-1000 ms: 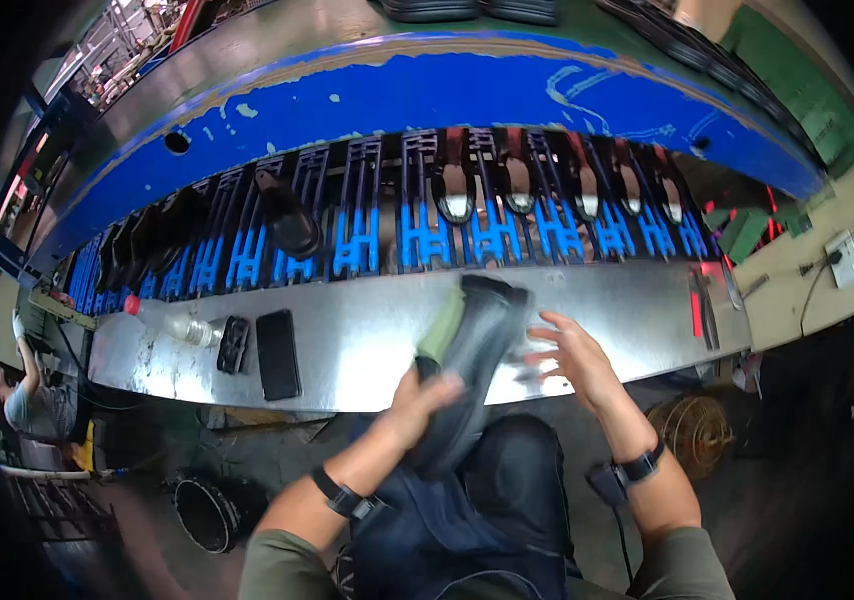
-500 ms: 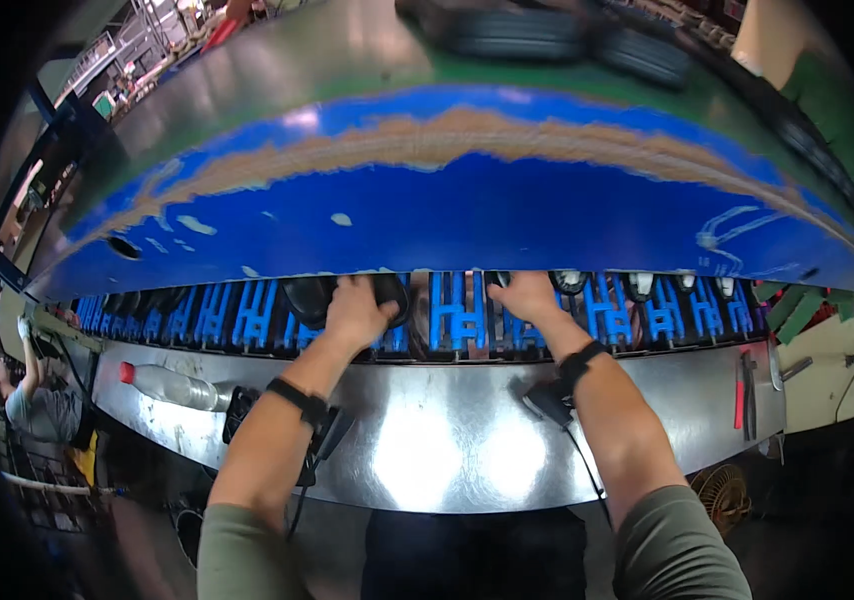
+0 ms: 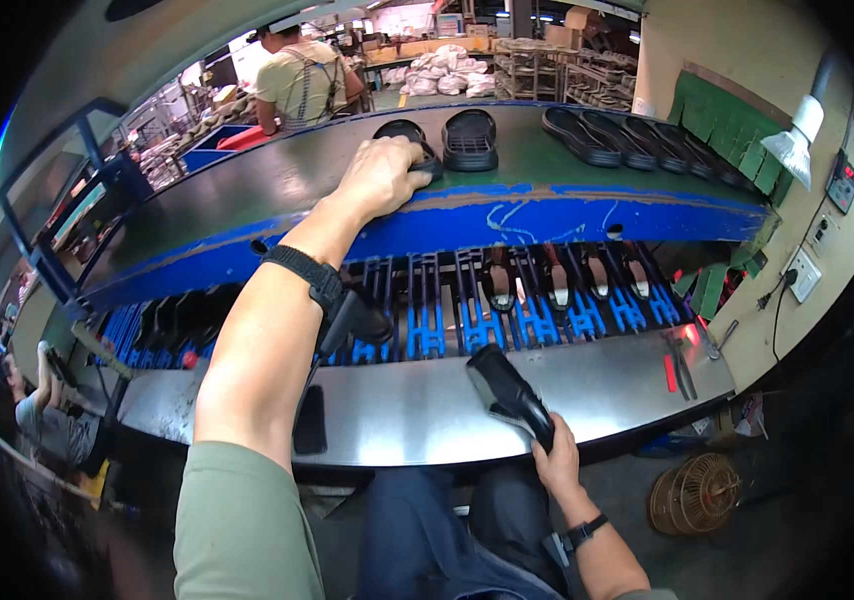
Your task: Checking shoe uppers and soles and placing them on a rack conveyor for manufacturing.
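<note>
My left hand (image 3: 382,178) reaches up to the green-topped upper conveyor (image 3: 287,180), its fingers closed round a black shoe sole (image 3: 400,130). Part of that sole is hidden behind the hand. Just right of it lies another black sole (image 3: 471,140). Low at the right, my right hand (image 3: 559,460) grips one end of a black shoe (image 3: 509,388), which is tilted above the front of the metal ledge (image 3: 407,410). Its other end points up and left, toward the lower rack.
More black soles (image 3: 587,138) line the conveyor's right side. Under its blue edge, blue bars (image 3: 427,330) hold several shoes. Pliers (image 3: 683,370) and a dark flat object (image 3: 311,420) lie on the ledge. A lamp (image 3: 795,145) hangs right; another person (image 3: 297,80) stands beyond.
Both hands have left the lower blue bars. My left hand has moved up onto a sole on the conveyor; my right has come back toward me with a shoe. The view has tilted up.
</note>
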A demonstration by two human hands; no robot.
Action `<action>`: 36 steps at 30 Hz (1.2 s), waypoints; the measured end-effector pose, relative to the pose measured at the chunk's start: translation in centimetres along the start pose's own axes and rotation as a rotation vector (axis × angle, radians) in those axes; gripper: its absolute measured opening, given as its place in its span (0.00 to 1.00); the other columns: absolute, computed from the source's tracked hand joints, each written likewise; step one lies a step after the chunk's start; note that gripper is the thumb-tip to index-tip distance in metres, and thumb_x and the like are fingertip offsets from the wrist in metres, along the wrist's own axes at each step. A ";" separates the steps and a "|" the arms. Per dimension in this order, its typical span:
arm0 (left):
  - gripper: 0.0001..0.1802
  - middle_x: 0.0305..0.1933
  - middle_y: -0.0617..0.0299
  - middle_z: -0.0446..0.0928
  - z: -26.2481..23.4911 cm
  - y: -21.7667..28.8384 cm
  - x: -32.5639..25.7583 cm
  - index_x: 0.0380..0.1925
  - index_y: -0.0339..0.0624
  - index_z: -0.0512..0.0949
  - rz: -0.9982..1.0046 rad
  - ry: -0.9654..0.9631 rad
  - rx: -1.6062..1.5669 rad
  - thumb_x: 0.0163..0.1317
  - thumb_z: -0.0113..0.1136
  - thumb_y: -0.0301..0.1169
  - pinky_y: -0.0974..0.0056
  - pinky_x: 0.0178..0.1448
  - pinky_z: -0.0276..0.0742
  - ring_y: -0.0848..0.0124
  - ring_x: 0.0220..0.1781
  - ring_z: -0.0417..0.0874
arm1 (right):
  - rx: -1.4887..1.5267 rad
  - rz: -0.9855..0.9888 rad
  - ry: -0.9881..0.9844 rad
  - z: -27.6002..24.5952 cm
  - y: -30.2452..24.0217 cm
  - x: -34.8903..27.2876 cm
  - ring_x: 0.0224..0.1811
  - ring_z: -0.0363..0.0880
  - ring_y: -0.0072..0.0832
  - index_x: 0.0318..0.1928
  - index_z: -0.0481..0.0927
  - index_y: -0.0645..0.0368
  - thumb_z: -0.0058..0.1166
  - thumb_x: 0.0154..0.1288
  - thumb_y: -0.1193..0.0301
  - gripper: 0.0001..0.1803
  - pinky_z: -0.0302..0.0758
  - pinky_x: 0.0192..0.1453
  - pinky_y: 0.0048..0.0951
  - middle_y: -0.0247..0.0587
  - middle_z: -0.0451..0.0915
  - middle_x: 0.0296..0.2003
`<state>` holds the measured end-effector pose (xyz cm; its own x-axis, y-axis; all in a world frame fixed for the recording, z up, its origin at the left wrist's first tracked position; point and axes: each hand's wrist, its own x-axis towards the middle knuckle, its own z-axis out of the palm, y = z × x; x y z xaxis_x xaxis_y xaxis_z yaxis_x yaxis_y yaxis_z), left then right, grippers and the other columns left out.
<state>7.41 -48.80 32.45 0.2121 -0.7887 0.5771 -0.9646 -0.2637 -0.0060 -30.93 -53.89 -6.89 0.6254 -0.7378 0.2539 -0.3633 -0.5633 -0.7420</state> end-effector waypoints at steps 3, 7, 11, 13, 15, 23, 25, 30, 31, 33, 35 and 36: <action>0.14 0.39 0.49 0.79 -4.3 4.2 -5.5 0.38 0.37 0.81 0.065 0.117 -0.132 0.61 0.68 0.37 0.51 0.52 0.75 0.50 0.45 0.80 | -0.113 -0.011 -0.028 -0.8 -0.5 0.3 0.65 0.71 0.57 0.70 0.63 0.61 0.67 0.57 0.74 0.41 0.70 0.68 0.48 0.64 0.72 0.62; 0.10 0.29 0.55 0.75 -8.9 15.4 -15.7 0.27 0.44 0.78 0.367 -0.563 0.124 0.50 0.68 0.35 0.52 0.39 0.73 0.54 0.35 0.78 | -0.275 -0.157 -0.085 -5.8 0.5 3.0 0.47 0.81 0.59 0.62 0.72 0.67 0.69 0.51 0.75 0.36 0.78 0.52 0.53 0.63 0.83 0.44; 0.10 0.26 0.63 0.68 -4.8 23.2 -37.7 0.25 0.49 0.72 0.474 -0.270 -0.451 0.50 0.67 0.34 0.59 0.32 0.67 0.66 0.27 0.74 | -0.090 -0.348 -0.007 -13.9 -13.4 4.0 0.41 0.81 0.50 0.51 0.81 0.61 0.72 0.54 0.64 0.25 0.78 0.48 0.44 0.52 0.82 0.35; 0.11 0.27 0.60 0.71 -0.7 26.5 -47.7 0.27 0.45 0.75 0.261 -0.433 -0.578 0.64 0.63 0.36 0.56 0.35 0.73 0.60 0.30 0.79 | 0.130 -0.473 0.022 -14.9 -16.0 3.1 0.40 0.83 0.44 0.50 0.81 0.64 0.70 0.56 0.66 0.23 0.79 0.48 0.38 0.50 0.83 0.37; 0.11 0.31 0.54 0.77 3.7 26.3 -53.5 0.33 0.39 0.79 -0.043 -0.595 -0.731 0.66 0.61 0.36 0.51 0.44 0.80 0.52 0.36 0.83 | 0.327 -0.309 -0.130 -14.5 -15.6 1.2 0.41 0.83 0.35 0.48 0.81 0.67 0.67 0.59 0.68 0.19 0.78 0.49 0.33 0.46 0.83 0.38; 0.21 0.51 0.51 0.81 7.6 14.7 -46.3 0.48 0.34 0.82 -0.797 0.250 -0.191 0.56 0.72 0.34 0.52 0.66 0.73 0.50 0.54 0.80 | 1.024 0.213 -0.503 -7.2 -10.4 -10.7 0.42 0.80 0.22 0.50 0.78 0.67 0.61 0.67 0.62 0.21 0.77 0.50 0.25 0.38 0.83 0.41; 0.21 0.50 0.48 0.83 9.4 10.9 -47.3 0.48 0.32 0.84 -0.954 -0.132 -0.889 0.60 0.70 0.37 0.55 0.63 0.77 0.54 0.53 0.84 | 1.215 0.255 -0.608 -9.1 -13.3 -11.2 0.46 0.82 0.27 0.56 0.75 0.69 0.61 0.66 0.53 0.31 0.79 0.54 0.29 0.44 0.83 0.46; 0.32 0.64 0.37 0.75 1.5 14.5 -44.5 0.62 0.28 0.73 -0.925 -0.126 -2.141 0.61 0.66 0.34 0.51 0.72 0.72 0.50 0.67 0.77 | 1.237 0.740 -0.537 -9.3 -5.7 -20.1 0.56 0.82 0.36 0.68 0.68 0.66 0.52 0.71 0.41 0.43 0.80 0.62 0.38 0.48 0.80 0.57; 0.37 0.67 0.33 0.72 -0.2 15.5 -44.3 0.66 0.27 0.68 -0.865 -0.128 -2.263 0.59 0.66 0.35 0.47 0.75 0.69 0.44 0.71 0.73 | 1.223 0.803 -0.528 -9.3 -4.3 -20.7 0.56 0.82 0.36 0.68 0.68 0.66 0.52 0.71 0.41 0.43 0.80 0.62 0.38 0.48 0.80 0.57; 0.40 0.69 0.33 0.69 -2.7 16.5 -44.2 0.70 0.28 0.64 -0.797 -0.212 -2.132 0.67 0.61 0.47 0.43 0.76 0.66 0.42 0.73 0.69 | 1.384 0.790 -0.730 -10.0 -1.8 -21.0 0.56 0.82 0.37 0.68 0.68 0.66 0.48 0.72 0.40 0.43 0.80 0.63 0.40 0.49 0.80 0.56; 0.43 0.65 0.37 0.74 -2.9 17.0 -46.1 0.69 0.29 0.65 -0.763 -0.129 -2.140 0.74 0.42 0.61 0.43 0.74 0.70 0.43 0.72 0.71 | 1.301 0.790 -0.741 -9.4 -0.9 -21.3 0.59 0.81 0.52 0.69 0.66 0.69 0.38 0.71 0.31 0.51 0.78 0.65 0.50 0.62 0.78 0.59; 0.50 0.61 0.40 0.78 -3.2 17.4 -46.3 0.68 0.30 0.66 -0.794 -0.066 -2.094 0.73 0.26 0.68 0.42 0.71 0.73 0.44 0.70 0.74 | 1.253 0.795 -0.646 -9.3 -3.0 -20.4 0.58 0.82 0.49 0.70 0.67 0.66 0.34 0.72 0.31 0.49 0.80 0.63 0.50 0.58 0.79 0.59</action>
<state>-19.73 -15.08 8.19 0.4812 -0.8766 0.0030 0.5534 0.3064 0.7745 -49.04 -40.65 -4.06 0.8527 -0.2258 -0.4711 -0.1608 0.7446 -0.6479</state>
